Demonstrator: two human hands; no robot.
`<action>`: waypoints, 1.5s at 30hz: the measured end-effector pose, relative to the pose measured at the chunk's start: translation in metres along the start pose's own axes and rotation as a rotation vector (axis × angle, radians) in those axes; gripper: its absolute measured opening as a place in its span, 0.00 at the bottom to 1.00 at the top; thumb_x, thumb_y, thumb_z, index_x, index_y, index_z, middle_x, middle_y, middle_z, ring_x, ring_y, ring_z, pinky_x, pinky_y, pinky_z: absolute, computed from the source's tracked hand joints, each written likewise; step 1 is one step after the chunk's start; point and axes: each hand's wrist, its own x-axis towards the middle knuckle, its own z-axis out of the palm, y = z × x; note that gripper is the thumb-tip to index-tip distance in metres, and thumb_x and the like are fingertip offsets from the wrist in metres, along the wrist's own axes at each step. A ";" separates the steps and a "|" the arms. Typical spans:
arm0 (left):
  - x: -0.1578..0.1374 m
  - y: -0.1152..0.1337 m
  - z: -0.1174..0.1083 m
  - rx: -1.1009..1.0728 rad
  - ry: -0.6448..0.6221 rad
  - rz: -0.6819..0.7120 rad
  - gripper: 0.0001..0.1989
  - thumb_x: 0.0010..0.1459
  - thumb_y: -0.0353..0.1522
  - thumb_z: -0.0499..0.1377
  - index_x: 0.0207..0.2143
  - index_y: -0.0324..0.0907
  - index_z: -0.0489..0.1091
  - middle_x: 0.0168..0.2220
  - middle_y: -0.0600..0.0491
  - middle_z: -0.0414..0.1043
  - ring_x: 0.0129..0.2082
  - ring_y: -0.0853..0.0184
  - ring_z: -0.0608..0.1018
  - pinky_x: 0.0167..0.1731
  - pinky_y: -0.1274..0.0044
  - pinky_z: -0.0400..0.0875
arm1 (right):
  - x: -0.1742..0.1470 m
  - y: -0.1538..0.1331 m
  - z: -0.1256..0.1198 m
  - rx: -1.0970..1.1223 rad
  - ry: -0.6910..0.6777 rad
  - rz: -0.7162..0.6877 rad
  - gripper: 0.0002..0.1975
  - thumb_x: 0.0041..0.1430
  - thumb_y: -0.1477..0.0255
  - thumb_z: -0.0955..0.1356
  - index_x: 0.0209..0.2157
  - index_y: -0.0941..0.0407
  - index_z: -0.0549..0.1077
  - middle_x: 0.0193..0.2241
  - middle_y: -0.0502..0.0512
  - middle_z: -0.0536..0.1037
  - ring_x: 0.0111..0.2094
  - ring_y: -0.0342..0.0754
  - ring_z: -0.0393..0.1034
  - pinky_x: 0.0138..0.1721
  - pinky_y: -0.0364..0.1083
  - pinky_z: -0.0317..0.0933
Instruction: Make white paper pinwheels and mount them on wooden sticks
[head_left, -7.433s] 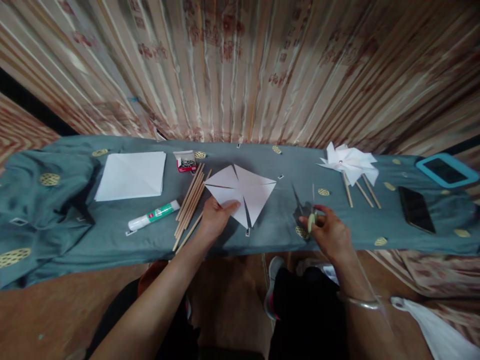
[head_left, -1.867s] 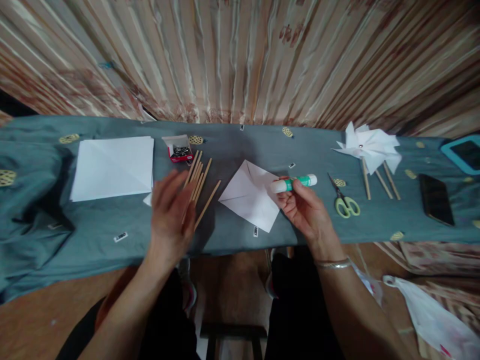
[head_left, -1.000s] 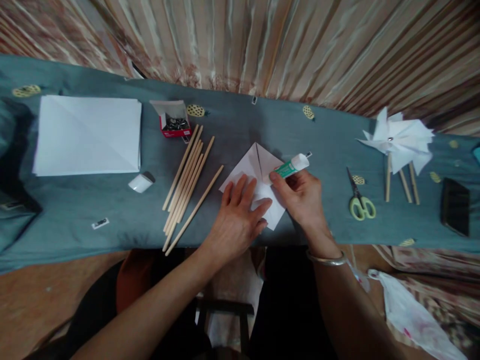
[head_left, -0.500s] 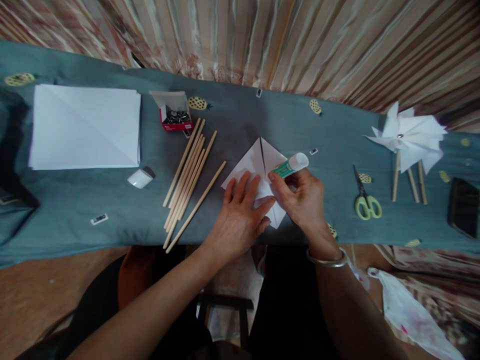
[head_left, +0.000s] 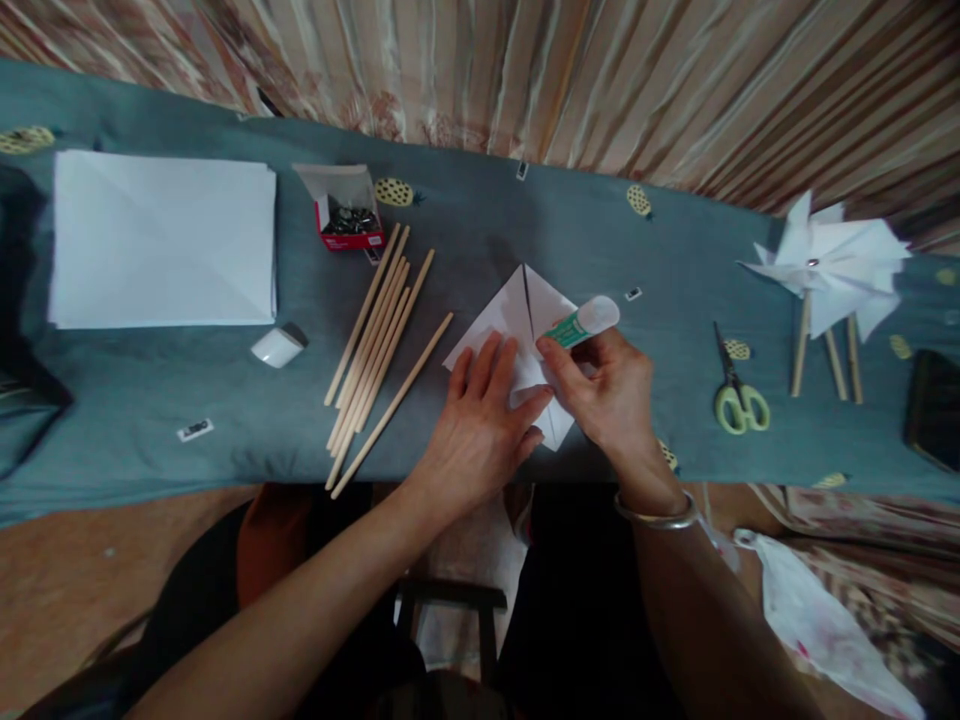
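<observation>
A white paper square point(head_left: 499, 318) with slits running in from its corners lies on the cloth in front of me. My left hand point(head_left: 484, 425) rests flat on its near left part, fingers spread. Between the thumb and fingers of my right hand point(head_left: 611, 390) is a green and white glue stick point(head_left: 581, 322), tilted with its white end up to the right. Its lower end points at the middle of the paper; my fingers hide whether it touches. Part of the paper is covered by both hands.
Left of the paper lie several wooden sticks point(head_left: 382, 340), a white cap point(head_left: 277, 346), an open red box point(head_left: 351, 225) of small metal pieces and a paper stack point(head_left: 163, 240). Scissors point(head_left: 739, 400), paper pinwheels point(head_left: 832, 265) and a dark phone point(head_left: 932, 410) lie to the right.
The view has shifted slightly. Both hands keep almost the same place on the paper, and the glue stick remains in my right hand with hardly any movement.
</observation>
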 end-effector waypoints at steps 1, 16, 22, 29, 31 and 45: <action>0.000 0.000 0.000 0.002 -0.002 0.002 0.23 0.56 0.37 0.63 0.55 0.47 0.67 0.68 0.41 0.47 0.67 0.42 0.50 0.61 0.48 0.48 | 0.000 0.000 0.000 -0.001 0.002 -0.002 0.15 0.57 0.57 0.67 0.31 0.55 0.73 0.23 0.49 0.76 0.24 0.45 0.70 0.28 0.46 0.61; 0.000 0.000 0.000 -0.015 0.007 -0.002 0.22 0.57 0.36 0.61 0.55 0.48 0.66 0.69 0.44 0.46 0.68 0.45 0.49 0.62 0.48 0.48 | -0.001 -0.003 0.000 -0.024 0.013 -0.032 0.15 0.57 0.56 0.67 0.30 0.54 0.72 0.22 0.49 0.75 0.23 0.46 0.69 0.28 0.46 0.62; 0.000 0.001 -0.001 -0.010 -0.011 -0.003 0.23 0.56 0.36 0.62 0.55 0.46 0.67 0.68 0.41 0.48 0.67 0.43 0.50 0.61 0.48 0.48 | -0.001 -0.003 0.001 -0.022 -0.014 -0.033 0.15 0.57 0.55 0.67 0.30 0.54 0.71 0.23 0.50 0.75 0.24 0.46 0.69 0.28 0.46 0.62; 0.001 0.001 -0.002 -0.013 -0.002 -0.006 0.22 0.57 0.35 0.61 0.55 0.46 0.67 0.68 0.42 0.48 0.67 0.44 0.50 0.61 0.48 0.48 | -0.002 -0.004 0.001 -0.027 -0.019 -0.049 0.15 0.57 0.56 0.67 0.30 0.53 0.71 0.22 0.50 0.75 0.23 0.46 0.69 0.28 0.46 0.62; 0.001 0.001 -0.002 -0.013 -0.004 -0.007 0.22 0.57 0.34 0.62 0.54 0.46 0.67 0.68 0.42 0.48 0.67 0.44 0.50 0.61 0.48 0.48 | -0.003 -0.004 0.001 -0.025 -0.020 -0.052 0.15 0.57 0.55 0.67 0.29 0.53 0.71 0.22 0.50 0.75 0.24 0.46 0.69 0.28 0.46 0.62; 0.001 0.001 -0.003 -0.009 -0.007 0.004 0.21 0.57 0.34 0.61 0.54 0.45 0.67 0.67 0.41 0.49 0.67 0.43 0.51 0.61 0.48 0.48 | -0.004 -0.006 0.001 -0.030 -0.031 -0.066 0.14 0.57 0.58 0.67 0.28 0.53 0.69 0.21 0.49 0.74 0.22 0.45 0.67 0.27 0.46 0.62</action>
